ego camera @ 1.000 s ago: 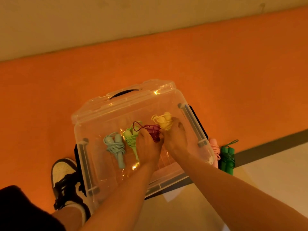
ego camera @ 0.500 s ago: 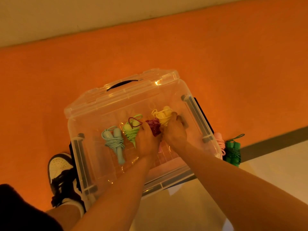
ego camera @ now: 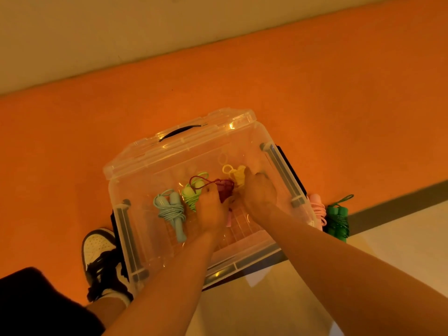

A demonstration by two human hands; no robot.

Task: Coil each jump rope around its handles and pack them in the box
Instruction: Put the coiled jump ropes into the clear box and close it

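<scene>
We see a clear, glossy plastic box (ego camera: 137, 190) mid-frame, with glints on its lid. Inside, the blue rope (ego camera: 171, 210) and dark red rope (ego camera: 225, 190) look like smooth plastic cord. The orange floor (ego camera: 315, 93) across the upper frame looks matt.

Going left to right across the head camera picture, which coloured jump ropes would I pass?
blue rope → light green rope → maroon rope → yellow rope → pink rope → dark green rope

Four coiled ropes (ego camera: 169, 210) lie in a row inside the box (ego camera: 135, 190); two more ropes (ego camera: 337, 219) just right of it, a shoe (ego camera: 97, 246) left.
</scene>
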